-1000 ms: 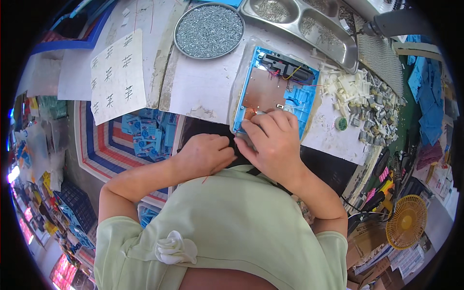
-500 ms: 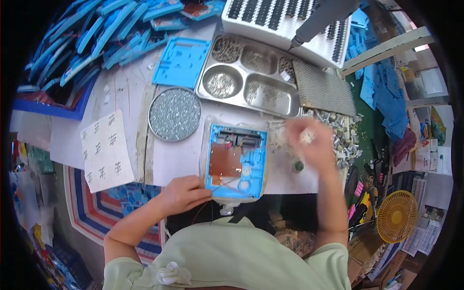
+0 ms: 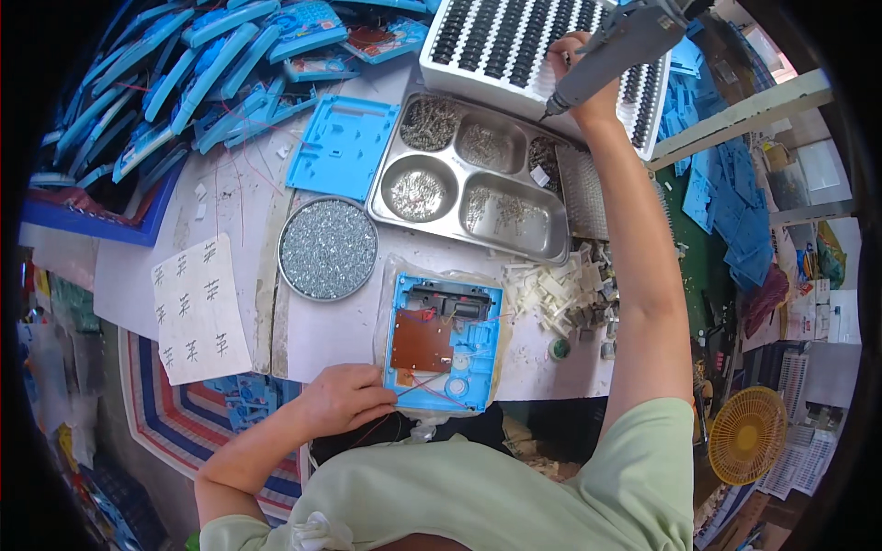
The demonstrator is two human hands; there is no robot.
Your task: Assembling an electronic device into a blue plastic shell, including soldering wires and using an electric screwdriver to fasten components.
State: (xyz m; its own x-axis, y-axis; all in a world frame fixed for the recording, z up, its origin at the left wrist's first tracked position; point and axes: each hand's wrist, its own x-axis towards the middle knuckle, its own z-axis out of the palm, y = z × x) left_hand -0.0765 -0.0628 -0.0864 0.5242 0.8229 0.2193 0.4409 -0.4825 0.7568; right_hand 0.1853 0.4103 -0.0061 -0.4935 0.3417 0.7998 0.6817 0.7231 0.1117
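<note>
The left hand (image 3: 344, 399) is pressing flat on the blue housing (image 3: 444, 342) at 6 o'clock of the white table (image 3: 340, 335). The right hand (image 3: 581, 78) is gripping a grey electric screwdriver (image 3: 617, 46) at 1 o'clock, over the steel tray (image 3: 473, 174); a yellow fan (image 3: 746, 447) is standing at 4 o'clock.

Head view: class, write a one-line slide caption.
Left hand steadies an open blue casing while the right hand grips a grey power screwdriver.

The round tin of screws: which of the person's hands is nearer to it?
Left. The left hand rests at the blue device's near-left corner, just below the round tin of screws. The right hand is far up over the white tray, gripping the grey screwdriver.
</note>
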